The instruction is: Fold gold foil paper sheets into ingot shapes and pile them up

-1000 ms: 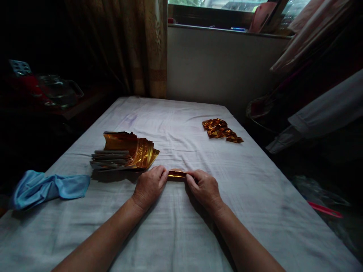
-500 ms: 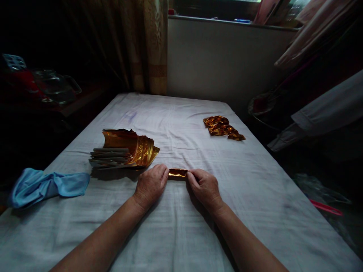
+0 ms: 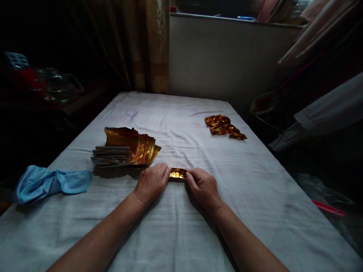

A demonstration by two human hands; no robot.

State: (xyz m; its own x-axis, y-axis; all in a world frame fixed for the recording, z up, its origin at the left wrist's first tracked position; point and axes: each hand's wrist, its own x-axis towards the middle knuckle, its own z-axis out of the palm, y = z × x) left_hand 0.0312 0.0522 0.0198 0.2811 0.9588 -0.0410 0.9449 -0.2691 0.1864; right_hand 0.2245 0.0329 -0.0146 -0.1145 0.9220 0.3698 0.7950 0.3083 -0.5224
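A narrow folded strip of gold foil paper lies on the white cloth-covered table. My left hand pinches its left end and my right hand pinches its right end, fingers curled and pressed on the cloth. Only the short middle of the strip shows between my fingers. A fanned stack of gold foil sheets lies just left of my left hand. Several folded gold pieces lie in a small pile at the far right of the table.
A crumpled blue cloth lies at the table's left edge. A glass pot stands on a dark side surface at the left. A curtain and a white wall under a windowsill close the far end. Hanging clothes crowd the right side.
Both hands stay on the gold strip and have drawn slightly closer, so less of it shows. The camera has tilted down a little.
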